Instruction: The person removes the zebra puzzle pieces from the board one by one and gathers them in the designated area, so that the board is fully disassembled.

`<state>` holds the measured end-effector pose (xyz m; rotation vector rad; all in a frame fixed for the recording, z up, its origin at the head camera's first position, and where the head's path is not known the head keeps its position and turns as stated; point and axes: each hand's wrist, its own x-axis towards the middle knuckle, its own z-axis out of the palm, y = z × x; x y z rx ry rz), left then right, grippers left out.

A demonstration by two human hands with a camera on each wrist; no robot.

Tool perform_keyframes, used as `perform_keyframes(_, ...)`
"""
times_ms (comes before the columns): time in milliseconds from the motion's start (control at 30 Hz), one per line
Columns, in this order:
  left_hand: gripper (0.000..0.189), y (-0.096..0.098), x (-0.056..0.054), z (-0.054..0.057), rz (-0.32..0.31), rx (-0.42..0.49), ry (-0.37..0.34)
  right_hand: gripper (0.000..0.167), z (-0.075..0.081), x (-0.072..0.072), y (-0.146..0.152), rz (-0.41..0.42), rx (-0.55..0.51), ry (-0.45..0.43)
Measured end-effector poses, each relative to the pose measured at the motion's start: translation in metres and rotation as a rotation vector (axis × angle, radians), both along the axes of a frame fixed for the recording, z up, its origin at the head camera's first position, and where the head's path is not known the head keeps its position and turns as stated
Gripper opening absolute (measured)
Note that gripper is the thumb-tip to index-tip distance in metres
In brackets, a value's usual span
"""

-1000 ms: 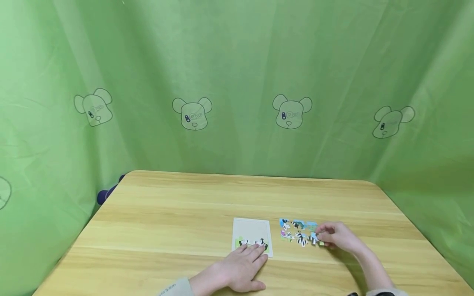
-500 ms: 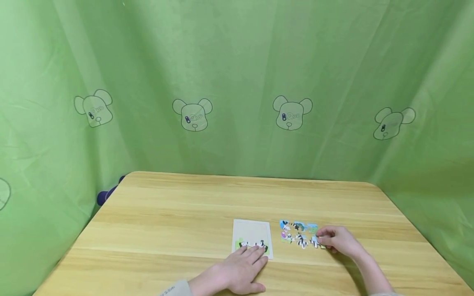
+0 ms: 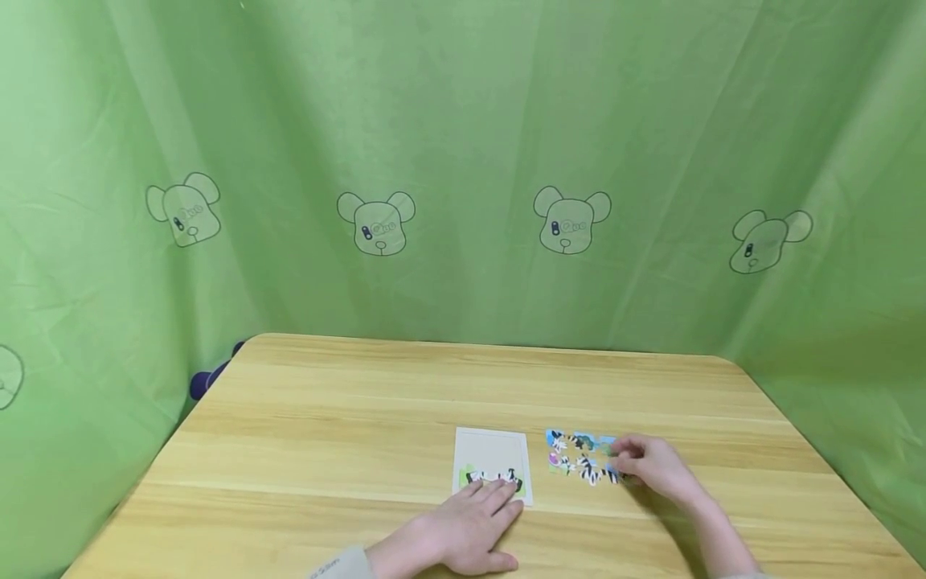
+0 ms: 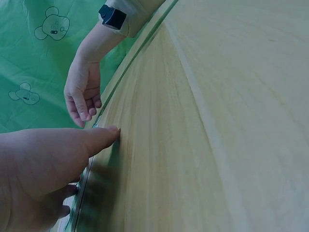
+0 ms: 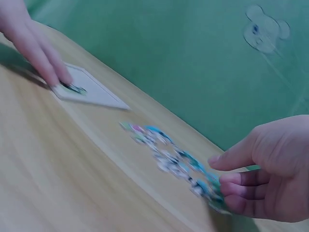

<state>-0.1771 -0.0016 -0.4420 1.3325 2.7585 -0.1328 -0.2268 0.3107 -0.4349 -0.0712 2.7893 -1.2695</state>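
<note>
My left hand (image 3: 473,527) lies flat with spread fingers on the lower edge of a pale puzzle board (image 3: 492,449). Fitted along the bottom of that board is a strip of green, black and white puzzle pieces (image 3: 477,474), partly under the fingers. To the right, a cluster of puzzle pieces (image 3: 589,472) with zebra stripes, blue and pink lies on the table. At its right end is my right hand (image 3: 654,466), fingers loosely bent at the pieces. In the right wrist view, a gap shows between the thumb (image 5: 231,157) and fingers, with nothing pinched there.
The wooden table (image 3: 347,402) reaches back to a green curtain (image 3: 463,121) printed with bear heads. A purple object (image 3: 206,382) shows beyond the table's left edge. A dark device (image 4: 112,17) sits on the right wrist.
My right hand dips slightly toward me, then shifts a little left and away over the right-end pieces. My left hand and the board stay in place.
</note>
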Motion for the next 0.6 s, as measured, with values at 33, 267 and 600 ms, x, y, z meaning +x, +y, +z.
perform_keyframes(33,0.074,-0.001,0.000,0.000,-0.001,0.009,0.000,0.033,0.001,0.000,-0.006,0.009,-0.003,0.017)
perform_keyframes(267,0.072,-0.015,0.001,0.003,0.035,0.063,-0.030,0.027,0.003,-0.001,-0.058,0.134,-0.067,0.094)
perform_keyframes(600,0.072,-0.044,0.001,0.003,0.088,0.099,-0.042,0.028,0.007,-0.001,-0.127,0.309,-0.128,0.110)
